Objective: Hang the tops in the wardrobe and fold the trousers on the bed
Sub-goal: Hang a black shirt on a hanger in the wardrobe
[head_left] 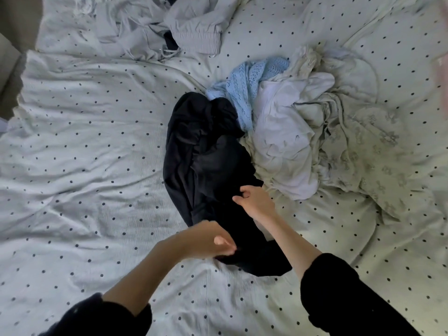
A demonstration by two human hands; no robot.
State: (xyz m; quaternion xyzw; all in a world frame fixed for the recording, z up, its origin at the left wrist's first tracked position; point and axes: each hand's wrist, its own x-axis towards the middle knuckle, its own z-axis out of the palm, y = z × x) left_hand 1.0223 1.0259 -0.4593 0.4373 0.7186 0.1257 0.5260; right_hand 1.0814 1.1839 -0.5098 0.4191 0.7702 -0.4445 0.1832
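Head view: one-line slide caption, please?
Both hands, left hand and right hand, grip a black garment on the dotted bedcover.

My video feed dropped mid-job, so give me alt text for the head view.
Both hands grip a crumpled black garment on a polka-dot bed cover: the right hand pinches its middle, the left hand holds its near end. A light blue knit and white clothes lie heaped to its right, grey clothes farther back.

A crumpled black garment (208, 161) lies mid-bed (84, 154); at two o'clock, touching it, a blue knit top (244, 93) and white tops (286, 141); at twelve, grey trousers (194, 30).
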